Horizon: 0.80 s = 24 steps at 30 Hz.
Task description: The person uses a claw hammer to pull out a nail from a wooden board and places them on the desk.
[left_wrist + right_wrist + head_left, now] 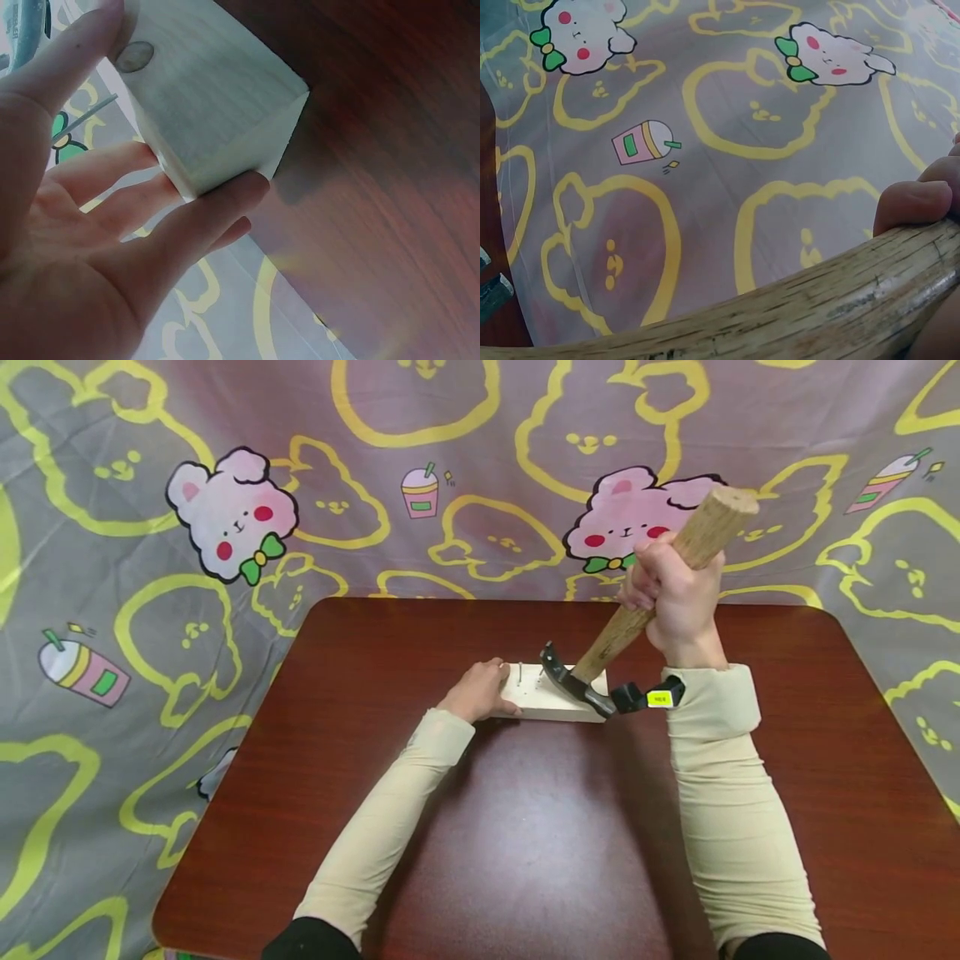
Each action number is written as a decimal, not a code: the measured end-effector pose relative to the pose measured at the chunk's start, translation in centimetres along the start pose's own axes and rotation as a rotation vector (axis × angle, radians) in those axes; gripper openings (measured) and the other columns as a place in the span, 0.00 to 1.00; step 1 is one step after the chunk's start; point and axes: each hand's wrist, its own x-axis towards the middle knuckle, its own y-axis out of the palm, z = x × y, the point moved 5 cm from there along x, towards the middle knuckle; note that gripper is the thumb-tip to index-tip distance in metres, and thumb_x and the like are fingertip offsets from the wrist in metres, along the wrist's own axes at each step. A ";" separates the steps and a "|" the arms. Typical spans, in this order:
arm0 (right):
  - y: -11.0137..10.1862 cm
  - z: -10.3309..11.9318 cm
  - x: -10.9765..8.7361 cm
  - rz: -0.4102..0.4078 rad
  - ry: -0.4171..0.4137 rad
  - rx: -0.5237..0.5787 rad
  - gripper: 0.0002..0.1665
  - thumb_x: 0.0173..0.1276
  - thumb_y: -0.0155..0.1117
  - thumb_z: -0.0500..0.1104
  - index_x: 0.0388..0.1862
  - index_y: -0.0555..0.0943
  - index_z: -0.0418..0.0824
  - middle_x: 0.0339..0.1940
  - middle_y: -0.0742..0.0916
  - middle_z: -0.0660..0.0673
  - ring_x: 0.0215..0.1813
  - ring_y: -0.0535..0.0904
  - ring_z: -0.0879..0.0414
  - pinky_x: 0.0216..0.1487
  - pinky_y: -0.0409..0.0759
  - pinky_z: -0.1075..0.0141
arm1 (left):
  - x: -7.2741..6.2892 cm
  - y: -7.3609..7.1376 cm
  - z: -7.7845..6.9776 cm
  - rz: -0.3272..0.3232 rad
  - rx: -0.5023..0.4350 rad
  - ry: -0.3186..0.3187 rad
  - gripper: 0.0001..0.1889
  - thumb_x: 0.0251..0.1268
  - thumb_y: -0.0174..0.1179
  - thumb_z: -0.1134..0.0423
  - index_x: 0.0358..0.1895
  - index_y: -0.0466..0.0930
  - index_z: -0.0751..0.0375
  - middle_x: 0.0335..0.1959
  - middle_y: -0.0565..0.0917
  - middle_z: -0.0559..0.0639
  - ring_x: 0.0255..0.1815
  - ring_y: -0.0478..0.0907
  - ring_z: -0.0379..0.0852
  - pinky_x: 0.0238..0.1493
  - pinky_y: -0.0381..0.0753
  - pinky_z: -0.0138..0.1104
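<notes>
A pale wooden block (555, 700) lies on the table, with nails (520, 673) standing in its top near the left end. My left hand (480, 689) holds that end, thumb on the near side and fingers round the end and far side; in the left wrist view one nail (86, 120) sticks out past the block (217, 82). My right hand (678, 593) grips a claw hammer (615, 643) by its thick wooden handle (840, 300), which slants up to the right. The hammer's dark head (573, 683) overlaps the block's right half, its claw pointing left beside a nail.
The dark red-brown table (360, 693) has rounded corners. A patterned cloth (480, 468) with yellow outlines and cartoon animals hangs behind and at both sides. A small black device with a yellow label (660, 698) sits at my right wrist.
</notes>
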 end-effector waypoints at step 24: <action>2.1 4.1 -2.3 0.087 -0.064 0.043 0.20 0.58 0.51 0.27 0.09 0.59 0.34 0.03 0.60 0.48 0.07 0.51 0.56 0.10 0.47 0.64 | -0.8 -0.4 0.5 0.055 0.027 0.003 0.40 0.52 0.70 0.44 0.64 0.71 0.68 0.70 0.68 0.65 0.74 0.62 0.58 0.76 0.57 0.45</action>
